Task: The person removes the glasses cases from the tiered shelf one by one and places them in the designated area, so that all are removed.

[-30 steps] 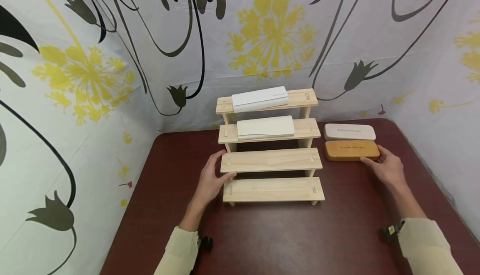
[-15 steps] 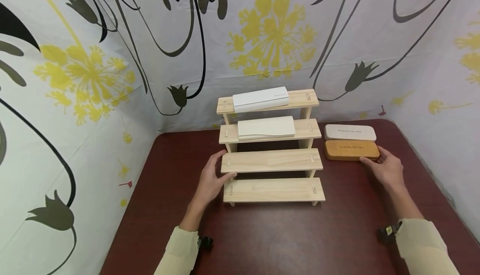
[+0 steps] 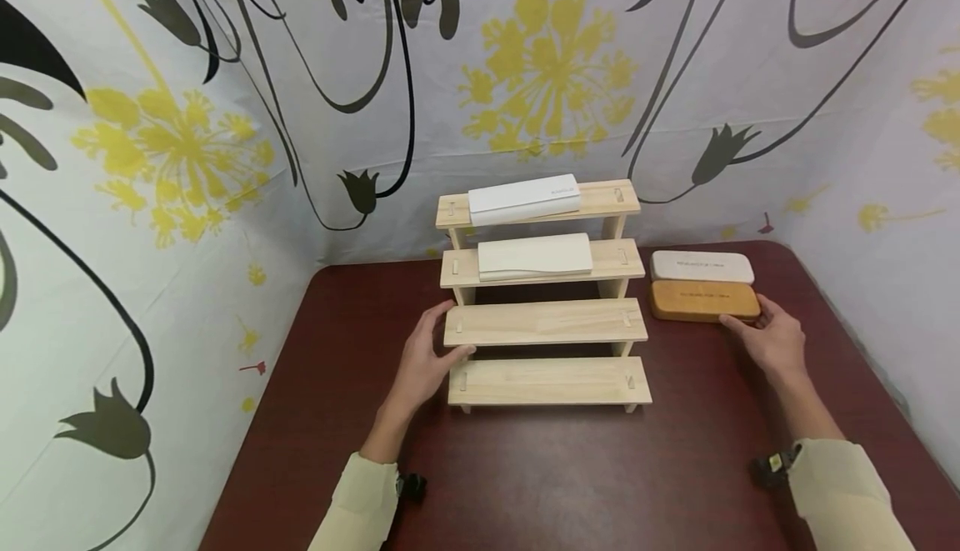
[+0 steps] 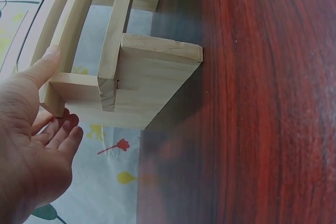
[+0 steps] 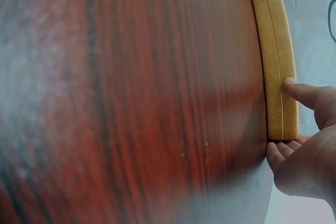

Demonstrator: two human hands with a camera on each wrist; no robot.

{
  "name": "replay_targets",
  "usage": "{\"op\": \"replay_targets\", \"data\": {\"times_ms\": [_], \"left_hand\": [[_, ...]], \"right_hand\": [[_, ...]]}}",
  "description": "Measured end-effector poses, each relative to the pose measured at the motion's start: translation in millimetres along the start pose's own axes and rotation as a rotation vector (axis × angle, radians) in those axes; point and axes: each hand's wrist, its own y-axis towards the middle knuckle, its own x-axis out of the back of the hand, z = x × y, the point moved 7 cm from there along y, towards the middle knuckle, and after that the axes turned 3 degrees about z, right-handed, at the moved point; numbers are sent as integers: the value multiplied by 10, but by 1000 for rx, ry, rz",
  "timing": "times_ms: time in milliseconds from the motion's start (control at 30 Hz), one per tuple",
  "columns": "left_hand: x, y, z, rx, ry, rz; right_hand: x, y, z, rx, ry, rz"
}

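Note:
A stepped rack (image 3: 550, 381) of pale wood stands mid-table in the head view. My left hand (image 3: 422, 361) grips the left end of its second-lowest shelf (image 3: 546, 323), thumb on the front edge and fingers round the end, as the left wrist view also shows. At the right, a mustard-yellow glasses case (image 3: 703, 301) lies on the table. My right hand (image 3: 772, 341) holds this case by its right end. In the right wrist view the thumb (image 5: 304, 92) presses the case's side, while the other fingers lie at its end.
A white glasses case (image 3: 701, 266) lies just behind the yellow one. The rack's top shelf bears a white oblong box (image 3: 523, 199); the shelf below bears an off-white flap case (image 3: 534, 257). Flower-printed cloth (image 3: 420, 134) surrounds the dark red table (image 3: 555, 476).
Both hands keep their places on the rack and the yellow case. The head view has shifted very slightly, and the right forearm has drifted a little to the left.

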Motion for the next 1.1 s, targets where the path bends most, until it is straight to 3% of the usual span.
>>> {"op": "replay_targets", "data": {"times_ms": [500,900,1100], "left_hand": [[47,26,-29,34,-16,20],[150,34,-54,29,-56,10],[205,62,-77,11,-82,-11]], "right_hand": [[42,-68,27,-59,74,-30],[79,-130,200,-27,108,-82],[77,-183,354,32,109,-93]]}}
